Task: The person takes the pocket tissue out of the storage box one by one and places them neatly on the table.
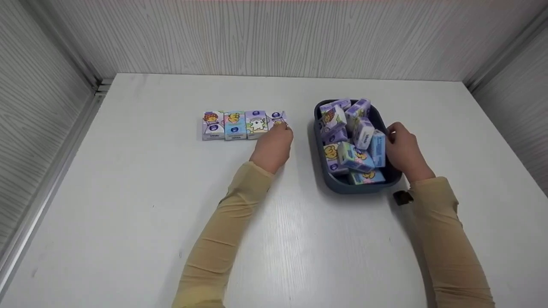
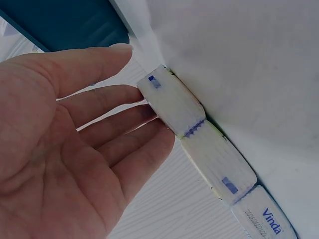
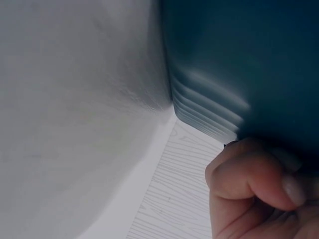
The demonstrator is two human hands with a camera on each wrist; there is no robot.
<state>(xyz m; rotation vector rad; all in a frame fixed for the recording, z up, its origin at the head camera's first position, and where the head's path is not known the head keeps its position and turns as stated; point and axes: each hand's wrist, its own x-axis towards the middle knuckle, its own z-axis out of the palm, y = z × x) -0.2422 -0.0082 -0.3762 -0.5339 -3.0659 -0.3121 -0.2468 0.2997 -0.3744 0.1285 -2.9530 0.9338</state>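
Observation:
Four-sided tissue packs stand in a row on the table: a purple pack with a red-haired figure (image 1: 213,125), a blue pack (image 1: 235,125), a pack with a white bear (image 1: 256,124) and a purple one (image 1: 276,117) at the right end. My left hand (image 1: 273,147) touches that end pack; in the left wrist view its fingers (image 2: 117,104) are extended against the pack's end, thumb apart. My right hand (image 1: 404,149) holds the right rim of a dark blue bin (image 1: 342,188), its fingers (image 3: 249,174) curled there. Part of its grip is hidden.
Several loose tissue packs (image 1: 355,156) are heaped inside the bin, some rising above its rim. White table (image 1: 128,205) surface lies around the row and the bin. A grey wood-grain panel (image 1: 274,38) stands behind the table.

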